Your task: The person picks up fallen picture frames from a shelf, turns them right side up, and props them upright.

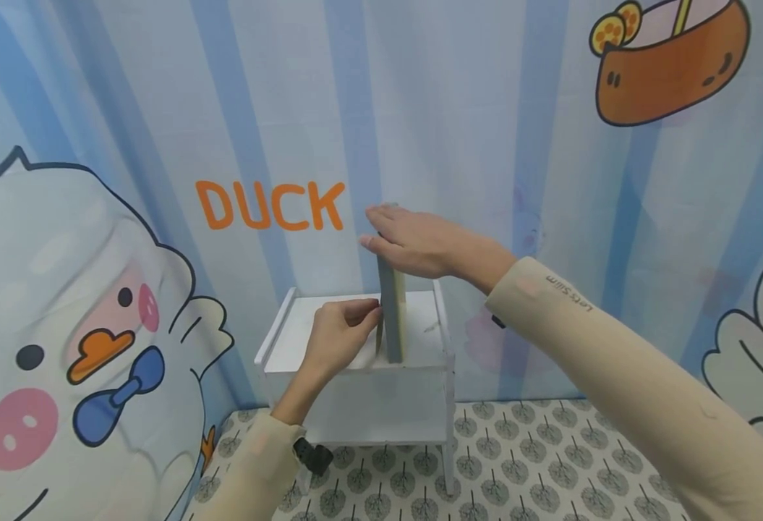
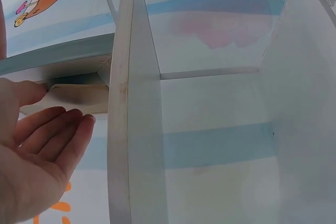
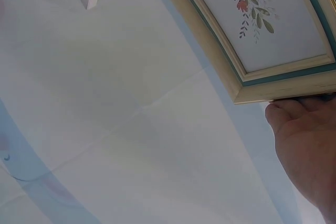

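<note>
Right wrist: rectangular picture frame (cream, ridged).

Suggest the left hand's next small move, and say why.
Probably ease the flat tan support flap farther outward: the left hand pinches it, it stands only slightly off the rectangular cream-and-green picture frame, and the right hand rests on the frame's top edge.

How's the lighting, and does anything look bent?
Head view: bright, soft light on the blue-striped fabric curtain; left wrist: dimmer, shadow behind the rectangular cream-and-teal picture frame; right wrist: dim, frame's border curving slightly near the right edge.
</note>
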Demonstrator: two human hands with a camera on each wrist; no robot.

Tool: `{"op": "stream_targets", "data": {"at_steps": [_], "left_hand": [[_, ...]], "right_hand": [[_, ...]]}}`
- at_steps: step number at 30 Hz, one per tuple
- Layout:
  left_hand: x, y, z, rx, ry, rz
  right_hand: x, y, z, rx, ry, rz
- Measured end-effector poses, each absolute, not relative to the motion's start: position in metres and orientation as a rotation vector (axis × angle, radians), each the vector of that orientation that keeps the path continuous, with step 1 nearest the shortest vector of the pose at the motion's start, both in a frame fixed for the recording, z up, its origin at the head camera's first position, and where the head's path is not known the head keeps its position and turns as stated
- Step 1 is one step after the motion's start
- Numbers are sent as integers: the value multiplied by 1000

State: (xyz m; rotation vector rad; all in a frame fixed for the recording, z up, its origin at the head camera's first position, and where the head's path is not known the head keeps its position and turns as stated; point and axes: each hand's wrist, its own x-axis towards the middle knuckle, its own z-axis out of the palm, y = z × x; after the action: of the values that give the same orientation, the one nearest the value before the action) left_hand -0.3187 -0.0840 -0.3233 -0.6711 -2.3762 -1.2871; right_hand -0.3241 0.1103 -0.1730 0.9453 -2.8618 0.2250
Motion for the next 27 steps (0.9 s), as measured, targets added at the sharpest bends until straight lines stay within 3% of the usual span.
{"op": "stream_targets", "data": {"at_steps": [27], "left_hand": [[-325, -131, -305, -686, -2437, -1066]], "right_hand": [[-333, 59, -179, 988, -2805, 178]]}}
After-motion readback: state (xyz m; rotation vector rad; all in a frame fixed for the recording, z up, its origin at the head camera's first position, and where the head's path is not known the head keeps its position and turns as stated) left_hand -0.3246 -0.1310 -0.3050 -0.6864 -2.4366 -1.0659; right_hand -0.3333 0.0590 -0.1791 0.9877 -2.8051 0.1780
